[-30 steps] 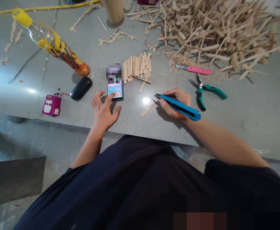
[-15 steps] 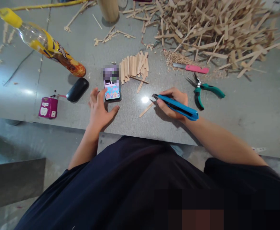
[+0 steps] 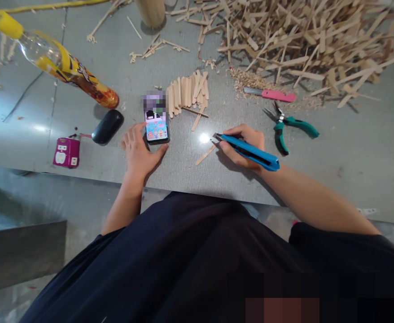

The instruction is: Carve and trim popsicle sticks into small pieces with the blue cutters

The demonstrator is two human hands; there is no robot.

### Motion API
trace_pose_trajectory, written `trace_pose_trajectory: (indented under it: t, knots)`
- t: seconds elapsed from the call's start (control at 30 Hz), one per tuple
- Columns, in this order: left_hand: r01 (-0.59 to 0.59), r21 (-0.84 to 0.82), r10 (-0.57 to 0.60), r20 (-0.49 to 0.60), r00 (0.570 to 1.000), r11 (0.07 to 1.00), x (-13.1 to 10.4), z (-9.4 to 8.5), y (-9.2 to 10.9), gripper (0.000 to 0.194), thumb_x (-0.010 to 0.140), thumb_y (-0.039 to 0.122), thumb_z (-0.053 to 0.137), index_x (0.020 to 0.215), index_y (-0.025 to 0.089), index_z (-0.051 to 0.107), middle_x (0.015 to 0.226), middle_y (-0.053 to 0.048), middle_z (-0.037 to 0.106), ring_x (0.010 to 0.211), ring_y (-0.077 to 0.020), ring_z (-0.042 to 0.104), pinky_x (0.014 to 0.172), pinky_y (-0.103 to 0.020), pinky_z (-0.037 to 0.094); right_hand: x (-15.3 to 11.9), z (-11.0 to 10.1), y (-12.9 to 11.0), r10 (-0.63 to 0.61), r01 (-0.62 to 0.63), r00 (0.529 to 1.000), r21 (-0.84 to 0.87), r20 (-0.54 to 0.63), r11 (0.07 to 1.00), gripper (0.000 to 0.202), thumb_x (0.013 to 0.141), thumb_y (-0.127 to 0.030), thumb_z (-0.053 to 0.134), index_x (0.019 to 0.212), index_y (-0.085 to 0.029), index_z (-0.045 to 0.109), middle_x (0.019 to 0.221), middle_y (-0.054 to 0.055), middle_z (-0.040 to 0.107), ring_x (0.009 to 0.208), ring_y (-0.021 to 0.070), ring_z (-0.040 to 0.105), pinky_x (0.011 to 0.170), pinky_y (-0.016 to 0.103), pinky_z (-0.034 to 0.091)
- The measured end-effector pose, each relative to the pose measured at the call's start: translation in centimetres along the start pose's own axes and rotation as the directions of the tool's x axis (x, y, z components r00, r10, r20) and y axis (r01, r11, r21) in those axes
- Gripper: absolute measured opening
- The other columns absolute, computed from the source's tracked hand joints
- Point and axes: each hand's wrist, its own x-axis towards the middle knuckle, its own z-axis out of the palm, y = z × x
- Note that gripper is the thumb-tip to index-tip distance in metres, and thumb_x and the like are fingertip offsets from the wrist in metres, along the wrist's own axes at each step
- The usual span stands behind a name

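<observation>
My right hand (image 3: 242, 146) is closed around a blue box cutter (image 3: 252, 154), whose tip points left above the table. Below that tip lies a single wooden craft stick (image 3: 205, 155), its right end close to my fingers. My left hand (image 3: 141, 150) rests beside a smartphone (image 3: 156, 128) with its fingers apart; the thumb lies by the phone's lower corner and a fingertip is at its left edge. The phone's screen is lit and partly blurred out. Just right of the phone, a row of craft sticks (image 3: 185, 94) lies side by side, with a few loose ones across it.
A large heap of craft sticks (image 3: 304, 40) covers the back right. Pliers with green handles (image 3: 291, 125) and a pink craft knife (image 3: 277, 95) lie right of centre. At left are a yellow-capped bottle (image 3: 65, 67), a black case (image 3: 108, 127) and a purple cube adapter (image 3: 67, 152).
My left hand has shifted slightly, its thumb now nearer the phone's lower corner. The right hand still holds the box cutter in nearly the same spot. The view has moved a little.
</observation>
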Motion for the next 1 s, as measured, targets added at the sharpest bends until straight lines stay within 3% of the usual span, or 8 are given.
trace_pose_trajectory:
  t: [0.17,0.33,0.53,0.63,0.7,0.77,0.87,1.0]
  knots:
    - [-0.06,0.0,0.06,-0.013,0.998,0.998,0.1,0.3,-0.8,0.086,0.086,0.062,0.098,0.159,0.029,0.066,0.166,-0.021,0.068,0.157,-0.0551,0.06,0.128,-0.084,0.047,0.2,-0.1,-0.3,0.023,-0.023,1.0,-0.004,0.004,1.0,0.024,0.098,-0.05,0.085,0.111,-0.033,0.074,0.087,0.001,0.087,0.062,0.0228,0.074,0.063,0.043,0.066]
    - [-0.112,-0.041,0.111,-0.042,0.993,0.993,0.1,0.8,-2.0,0.093,0.089,0.075,0.096,0.16,0.027,0.062,0.165,-0.022,0.064,0.158,-0.0517,0.059,0.126,-0.084,0.047,0.2,-0.3,-0.6,0.003,-0.003,1.0,-0.01,0.01,1.0,0.019,0.099,-0.043,0.085,0.111,-0.034,0.073,0.088,0.001,0.088,0.064,0.0213,0.074,0.065,0.04,0.064]
    - [-0.161,-0.044,0.162,0.026,0.986,0.986,-0.2,0.6,-1.6,0.059,0.097,0.063,0.095,0.144,0.034,0.074,0.176,-0.019,0.052,0.168,-0.0444,0.054,0.139,-0.069,0.045,0.2,-0.3,-0.6,-0.009,0.009,1.0,-0.021,0.008,1.0,0.018,0.101,-0.044,0.085,0.111,-0.036,0.073,0.084,0.0,0.087,0.063,0.0225,0.073,0.062,0.041,0.061]
    - [-0.186,-0.072,0.188,0.015,0.982,0.98,-0.1,0.8,-2.0,0.061,0.1,0.076,0.087,0.142,0.033,0.077,0.177,-0.018,0.05,0.166,-0.046,0.055,0.138,-0.072,0.044,0.3,-0.3,-0.6,-0.002,0.002,1.0,-0.029,0.01,1.0,0.017,0.101,-0.043,0.084,0.111,-0.036,0.073,0.087,0.0,0.089,0.064,0.0219,0.074,0.064,0.04,0.061]
    - [-0.218,-0.101,0.218,-0.003,0.976,0.971,-0.1,1.1,-2.5,0.071,0.099,0.091,0.079,0.137,0.031,0.08,0.175,-0.016,0.05,0.164,-0.0478,0.055,0.135,-0.077,0.043,0.3,-0.3,-0.6,0.011,-0.011,1.0,-0.038,0.016,0.999,0.018,0.101,-0.046,0.084,0.111,-0.036,0.072,0.089,0.0,0.09,0.066,0.0218,0.074,0.066,0.041,0.062]
    - [-0.223,-0.12,0.222,-0.02,0.975,0.967,0.0,1.3,-2.7,0.077,0.097,0.095,0.078,0.137,0.029,0.08,0.174,-0.016,0.05,0.163,-0.048,0.053,0.135,-0.079,0.042,0.4,-0.3,-0.7,0.024,-0.023,1.0,-0.043,0.021,0.999,0.02,0.099,-0.048,0.084,0.11,-0.036,0.072,0.09,0.0,0.091,0.067,0.0222,0.074,0.067,0.041,0.063]
    - [-0.162,-0.12,0.16,-0.026,0.987,0.979,-0.2,1.1,-2.2,0.068,0.095,0.074,0.093,0.142,0.03,0.073,0.176,-0.019,0.046,0.169,-0.046,0.049,0.141,-0.073,0.043,0.4,-0.3,-0.8,0.04,-0.039,0.999,-0.045,0.023,0.998,0.02,0.1,-0.049,0.083,0.11,-0.037,0.071,0.09,0.001,0.091,0.066,0.0231,0.074,0.065,0.043,0.063]
    - [-0.052,-0.094,0.051,-0.01,0.999,0.994,-0.3,0.4,-1.1,0.063,0.083,0.046,0.106,0.132,0.032,0.069,0.173,-0.019,0.048,0.171,-0.0465,0.048,0.145,-0.072,0.041,0.4,-0.2,-0.7,0.039,-0.038,0.999,-0.042,0.029,0.998,0.024,0.1,-0.053,0.084,0.109,-0.037,0.07,0.09,0.001,0.091,0.064,0.0234,0.073,0.064,0.043,0.062]
